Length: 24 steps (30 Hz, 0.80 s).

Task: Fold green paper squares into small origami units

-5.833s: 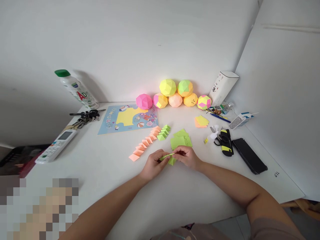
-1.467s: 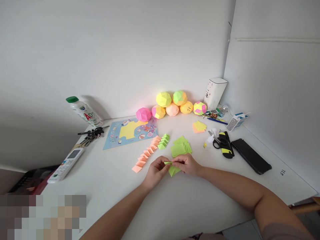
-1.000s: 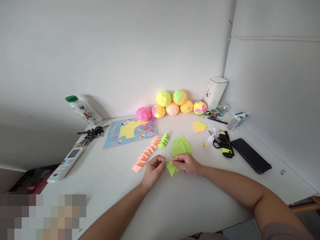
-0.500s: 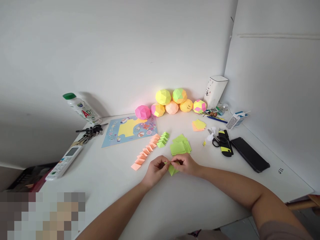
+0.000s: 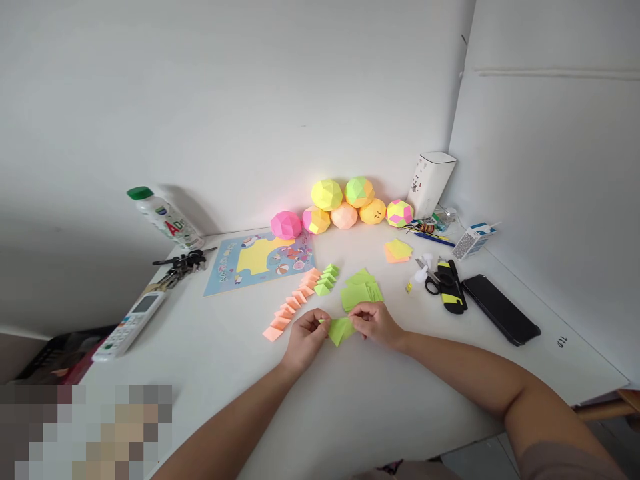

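Note:
A folded green paper piece (image 5: 339,331) is stretched between my hands above the near part of the table. My left hand (image 5: 307,337) pinches its left corner, and the fingers of my right hand (image 5: 376,325) are closed on its right corner. Just beyond lies a loose stack of green paper squares (image 5: 357,296), partly behind my right hand. Further left runs a row of folded orange paper pieces (image 5: 290,307). Beside that row stands a shorter row of folded green pieces (image 5: 327,280).
Several paper balls (image 5: 344,215) are piled against the wall. At right lie scissors (image 5: 433,283), a cutter (image 5: 451,287), a small glue bottle (image 5: 419,275) and a black phone (image 5: 501,309). A bottle (image 5: 165,217), keys (image 5: 185,265) and a remote control (image 5: 131,325) are at left.
My hands have drawn slightly apart, the right one moving a little to the right. More of the green paper piece between them now shows.

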Tool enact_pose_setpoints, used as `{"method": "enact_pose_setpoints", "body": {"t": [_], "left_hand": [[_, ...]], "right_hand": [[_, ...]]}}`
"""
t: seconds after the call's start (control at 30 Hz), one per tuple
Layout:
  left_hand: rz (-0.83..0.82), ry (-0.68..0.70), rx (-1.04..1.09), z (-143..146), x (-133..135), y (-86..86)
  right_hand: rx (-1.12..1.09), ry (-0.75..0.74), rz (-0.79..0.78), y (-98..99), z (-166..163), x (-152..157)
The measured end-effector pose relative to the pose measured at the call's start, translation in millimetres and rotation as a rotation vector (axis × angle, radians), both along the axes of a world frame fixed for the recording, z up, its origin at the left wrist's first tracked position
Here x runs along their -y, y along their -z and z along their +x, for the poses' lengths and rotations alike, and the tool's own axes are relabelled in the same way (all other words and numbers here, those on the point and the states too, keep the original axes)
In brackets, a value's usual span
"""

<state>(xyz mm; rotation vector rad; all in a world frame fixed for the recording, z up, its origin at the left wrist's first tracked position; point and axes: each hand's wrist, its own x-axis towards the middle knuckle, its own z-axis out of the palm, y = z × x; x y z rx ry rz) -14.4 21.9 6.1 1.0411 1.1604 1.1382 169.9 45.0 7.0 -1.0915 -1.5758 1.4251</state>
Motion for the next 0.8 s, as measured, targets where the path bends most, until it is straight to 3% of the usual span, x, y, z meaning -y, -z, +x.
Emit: {"method": "enact_pose_setpoints", "body": {"t": [0.17, 0.5, 0.8], "left_hand": [[-0.007, -0.05, 0.067, -0.7, -2.1, 4.7], [0.082, 0.144, -0.12, 0.7, 1.3, -2.5], [0.061, 0.031, 0.033, -3.5, -2.3, 6.1]], "right_hand": [[-0.093, -0.038, -0.029, -0.7, 1.9, -1.7], [0.065, -0.18, 0.083, 0.9, 2.2, -1.2], [-0.05, -0.116, -0.047, 3.1, 3.4, -3.0]]}}
